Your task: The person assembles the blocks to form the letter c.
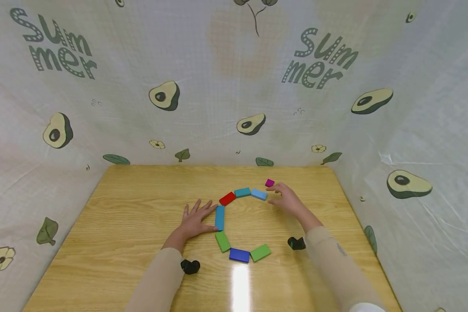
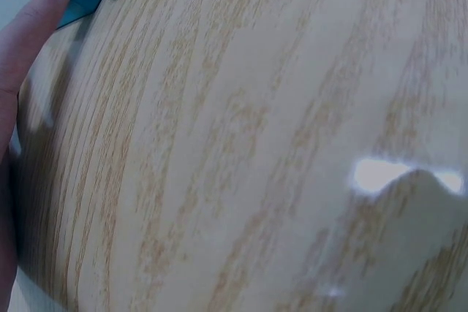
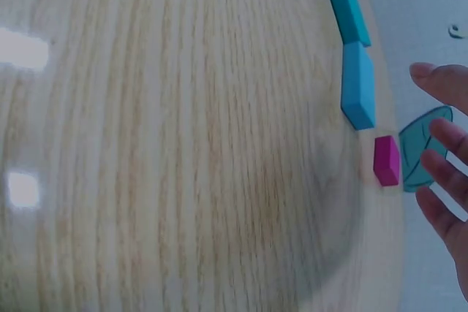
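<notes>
Several coloured blocks lie in an open curve on the wooden table. My left hand [image 1: 193, 222] is spread flat on its left side, with the index finger and thumb touching the blue block [image 1: 220, 218] near its two ends. In the left wrist view the thumb [image 2: 36, 23] lies straight against that block. My right hand [image 1: 286, 200] hovers with parted fingers by the light blue block [image 1: 259, 194] and the small magenta block [image 1: 270, 183]; nothing is between its fingers. The red block [image 1: 228, 199] and teal block [image 1: 242, 192] continue the curve.
Nearer the front lie a green block [image 1: 222, 242], a dark blue block [image 1: 239, 255] and another green block [image 1: 261, 252], end to end. A printed cloth [image 1: 218, 99] hangs behind and beside the wooden table [image 1: 140, 195]. Both wrists wear black cameras.
</notes>
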